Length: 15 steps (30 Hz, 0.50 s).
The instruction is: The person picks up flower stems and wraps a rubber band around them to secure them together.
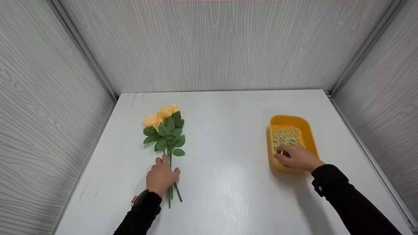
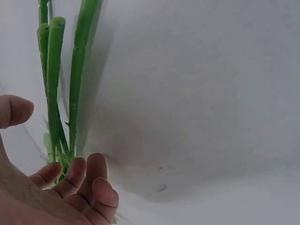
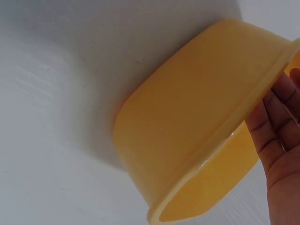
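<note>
Several yellow artificial roses (image 1: pixel 166 111) with green leaves lie on the left of the table, their stems (image 2: pixel 77 79) pointing toward me. Over the stems is my left hand (image 1: pixel 161 176), its fingers loosely bent and its thumb held apart on the other side. At the right, a yellow plastic tub (image 1: pixel 310 138) holds many small pale rubber bands (image 1: pixel 285 135). My right hand (image 1: pixel 298 158) reaches over the near part of the tub, thumb and forefinger pinching a small pale band. In the right wrist view its fingers (image 3: pixel 276 122) dip inside the rim, fingertips partly hidden.
A white table (image 1: pixel 225 147) carries everything, with a wide stretch between flowers and tub. Grey wood-grain panels (image 1: pixel 212 45) enclose it at the back and on both sides.
</note>
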Available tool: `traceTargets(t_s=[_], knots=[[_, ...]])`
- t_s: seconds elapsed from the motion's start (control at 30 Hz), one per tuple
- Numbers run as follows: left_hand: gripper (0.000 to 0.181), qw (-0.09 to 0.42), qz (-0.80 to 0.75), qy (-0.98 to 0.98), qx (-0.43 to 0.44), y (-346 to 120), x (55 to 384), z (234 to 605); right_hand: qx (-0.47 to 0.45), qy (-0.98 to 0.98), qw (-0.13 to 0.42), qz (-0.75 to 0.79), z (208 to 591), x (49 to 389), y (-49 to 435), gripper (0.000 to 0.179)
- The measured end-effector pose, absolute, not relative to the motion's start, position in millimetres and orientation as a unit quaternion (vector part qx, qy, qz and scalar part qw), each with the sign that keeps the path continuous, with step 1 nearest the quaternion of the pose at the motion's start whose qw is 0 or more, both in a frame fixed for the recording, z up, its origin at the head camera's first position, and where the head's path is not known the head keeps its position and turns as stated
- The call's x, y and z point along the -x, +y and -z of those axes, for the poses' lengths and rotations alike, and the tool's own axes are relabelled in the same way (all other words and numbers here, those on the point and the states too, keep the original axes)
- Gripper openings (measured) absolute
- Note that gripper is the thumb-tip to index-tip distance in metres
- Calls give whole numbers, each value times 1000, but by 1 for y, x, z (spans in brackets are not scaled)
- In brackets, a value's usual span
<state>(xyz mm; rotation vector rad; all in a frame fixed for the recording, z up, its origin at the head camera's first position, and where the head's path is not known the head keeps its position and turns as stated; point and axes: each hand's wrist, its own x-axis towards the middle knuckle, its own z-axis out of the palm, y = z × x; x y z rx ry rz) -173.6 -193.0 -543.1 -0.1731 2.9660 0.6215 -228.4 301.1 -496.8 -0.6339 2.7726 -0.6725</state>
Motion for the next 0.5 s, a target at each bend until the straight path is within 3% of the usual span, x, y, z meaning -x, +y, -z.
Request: traceTargets(t_s=[0.5], knots=[[77,34,-245,960,134,-217,196,533,149,969,43,192,482,235,315,33]])
